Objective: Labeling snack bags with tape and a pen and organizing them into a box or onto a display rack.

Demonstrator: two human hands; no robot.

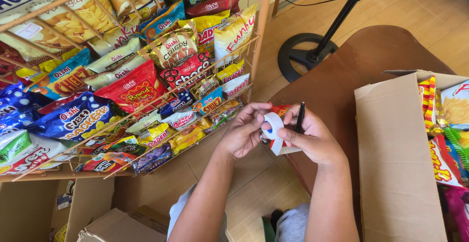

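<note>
Both my hands meet in the middle of the view over a small snack packet (pixel 285 147) with a red top. My left hand (pixel 244 130) pinches a white roll of sticker tape (pixel 272 126) between thumb and fingers. My right hand (pixel 312 138) touches the same roll with its thumb and holds a black pen (pixel 300 117) upright between its fingers. The packet is mostly hidden behind my hands.
A wire rack (pixel 256 36) full of colourful snack bags stands at left. A brown table (pixel 361 61) lies under my right arm, with an open cardboard box (pixel 395 159) of snacks at right. A black fan stand (pixel 312 51) is behind; flat cardboard (pixel 117 222) lies on the tiled floor.
</note>
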